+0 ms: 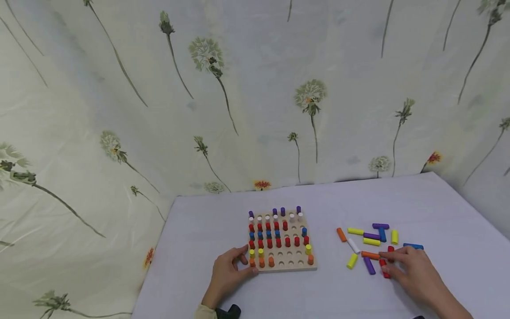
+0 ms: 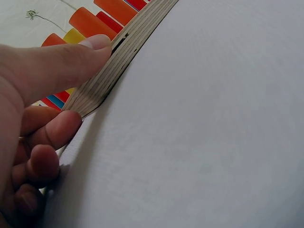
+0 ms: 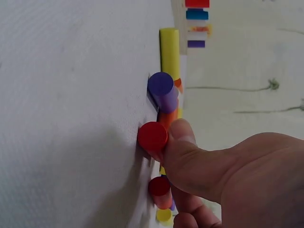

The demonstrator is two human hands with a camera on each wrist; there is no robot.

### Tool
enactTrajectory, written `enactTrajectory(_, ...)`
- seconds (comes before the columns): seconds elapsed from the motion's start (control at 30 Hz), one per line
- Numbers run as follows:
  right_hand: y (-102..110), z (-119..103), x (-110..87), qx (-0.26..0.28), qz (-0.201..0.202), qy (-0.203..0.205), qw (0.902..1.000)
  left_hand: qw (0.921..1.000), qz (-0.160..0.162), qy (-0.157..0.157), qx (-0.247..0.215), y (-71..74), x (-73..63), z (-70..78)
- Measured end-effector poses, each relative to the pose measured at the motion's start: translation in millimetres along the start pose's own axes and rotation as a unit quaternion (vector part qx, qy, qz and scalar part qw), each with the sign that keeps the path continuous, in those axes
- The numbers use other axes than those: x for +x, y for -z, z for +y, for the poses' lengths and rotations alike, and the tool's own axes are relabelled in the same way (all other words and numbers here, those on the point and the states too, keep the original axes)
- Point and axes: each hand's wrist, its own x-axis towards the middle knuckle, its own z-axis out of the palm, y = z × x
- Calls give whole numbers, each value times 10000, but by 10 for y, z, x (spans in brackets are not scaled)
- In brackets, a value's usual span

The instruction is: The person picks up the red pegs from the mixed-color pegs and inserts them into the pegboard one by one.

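Note:
A wooden pegboard (image 1: 279, 269) holds rows of coloured pegs, with bare holes among the orange, yellow and upper rows. My left hand (image 1: 229, 272) grips its near left corner, the thumb along the front edge and the index finger at the left side. Over the loose pegs, my right hand (image 1: 418, 272) has its thumb and index fingertip at a red peg (image 3: 153, 135) and the end of an orange peg (image 1: 370, 255). I cannot tell whether it pinches either one. A purple peg (image 1: 369, 266) lies just left of these fingers.
Several loose pegs lie around the right hand, among them a white peg (image 1: 353, 246), a yellow peg (image 1: 352, 261) and a blue peg (image 1: 413, 246). A white cloth (image 1: 314, 297) covers the table. Behind it hangs a flowered curtain (image 1: 259, 110).

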Motion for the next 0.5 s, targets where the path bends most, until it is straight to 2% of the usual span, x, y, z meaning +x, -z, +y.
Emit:
enactTrajectory(0.23,-21,-62,-25,192,11,-447,9988,10000,14,-39,-22,29,13,4)
enactTrajectory(0.5,-87,-41,-83,662,334,-807,9940,10000,-13,69,-35,35,11,-6)
